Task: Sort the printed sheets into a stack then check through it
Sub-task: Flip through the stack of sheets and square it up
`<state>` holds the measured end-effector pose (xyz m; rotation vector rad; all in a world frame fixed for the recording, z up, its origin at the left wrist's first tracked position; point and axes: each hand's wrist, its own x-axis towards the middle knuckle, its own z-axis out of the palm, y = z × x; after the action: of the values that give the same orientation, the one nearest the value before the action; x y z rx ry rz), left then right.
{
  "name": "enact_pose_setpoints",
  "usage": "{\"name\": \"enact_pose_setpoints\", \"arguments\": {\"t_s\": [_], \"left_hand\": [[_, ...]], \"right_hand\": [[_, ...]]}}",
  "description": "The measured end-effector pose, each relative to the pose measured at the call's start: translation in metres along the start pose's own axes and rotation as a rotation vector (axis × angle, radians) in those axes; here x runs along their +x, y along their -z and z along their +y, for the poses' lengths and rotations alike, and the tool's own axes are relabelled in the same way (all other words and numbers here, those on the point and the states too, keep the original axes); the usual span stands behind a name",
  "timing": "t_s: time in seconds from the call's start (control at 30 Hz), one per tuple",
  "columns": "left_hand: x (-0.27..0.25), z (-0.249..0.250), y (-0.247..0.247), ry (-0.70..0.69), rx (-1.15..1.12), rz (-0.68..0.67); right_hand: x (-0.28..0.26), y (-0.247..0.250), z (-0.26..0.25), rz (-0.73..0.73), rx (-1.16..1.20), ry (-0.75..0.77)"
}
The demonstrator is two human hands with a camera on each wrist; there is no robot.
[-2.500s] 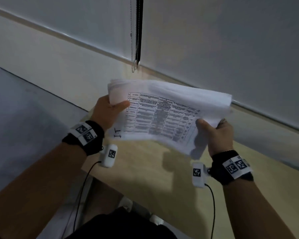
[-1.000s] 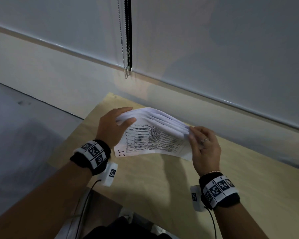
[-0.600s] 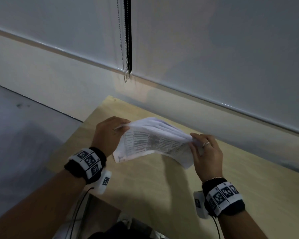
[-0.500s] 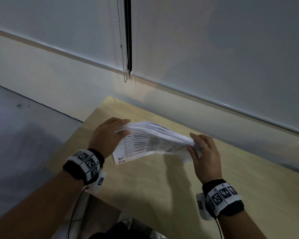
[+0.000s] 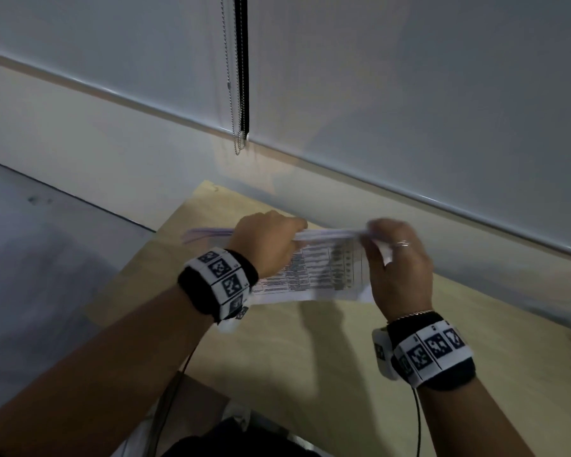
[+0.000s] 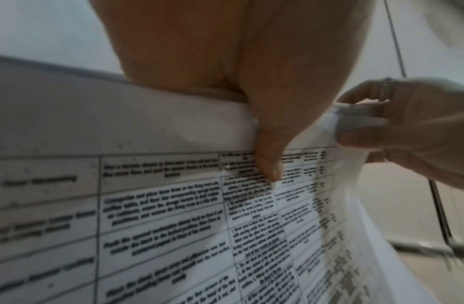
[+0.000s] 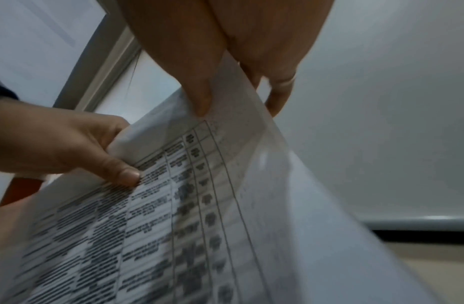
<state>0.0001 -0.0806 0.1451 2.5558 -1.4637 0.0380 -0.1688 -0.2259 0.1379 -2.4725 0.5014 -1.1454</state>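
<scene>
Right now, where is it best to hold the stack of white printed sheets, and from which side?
Judging by the stack of white printed sheets standing on edge, grip its top edge from above near both ends, as the left hand and right hand do.

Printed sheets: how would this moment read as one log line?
left hand: grips printed sheets | right hand: pinches their other end | sheets: upright over wooden table

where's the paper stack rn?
Head view, centre: the stack of printed sheets is held between left hand and right hand, over the wooden table.
</scene>
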Motion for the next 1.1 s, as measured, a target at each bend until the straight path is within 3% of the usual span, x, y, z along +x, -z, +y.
{"name": "enact_pose_setpoints", "arguments": {"t_s": [0.07,0.13,0.2,0.3,0.4,0.57,0.73,0.97,1.1], "left_hand": [[-0.005,-0.015,-0.002,0.061,-0.254,0.077],[-0.012,-0.031,-0.003,0.143,-0.542,0.163],[-0.019,-0.041,-0.002,0.262,-0.777,0.214],[-0.028,-0.043,0.002,0.352,-1.035,0.171],[-0.032,-0.039,0.001,0.377,-1.163,0.194],[-0.04,-0.034,-0.013,0.475,-1.117,0.421],[-0.061,-0.033,-0.037,0.48,-1.142,0.219],[-0.057,-0.021,-0.013,0.377,-1.247,0.573],[-0.054,-0.01,0.002,0.349,-1.342,0.592]], "right_hand": [[-0.003,0.005,0.005,0.184,0.045,-0.214],[-0.012,0.003,0.012,0.261,0.133,-0.483],[-0.016,-0.004,0.017,0.24,0.321,-0.685],[-0.007,-0.011,0.017,0.115,0.807,-0.804],[0.014,-0.004,0.001,-0.027,0.974,-0.749],[0.014,0.003,-0.014,0.028,0.725,-0.547],[-0.023,-0.023,-0.005,-0.108,0.557,-0.673],[-0.005,-0.019,-0.025,0.007,0.705,-0.617],[0.007,-0.013,-0.043,0.076,0.771,-0.524]]}}
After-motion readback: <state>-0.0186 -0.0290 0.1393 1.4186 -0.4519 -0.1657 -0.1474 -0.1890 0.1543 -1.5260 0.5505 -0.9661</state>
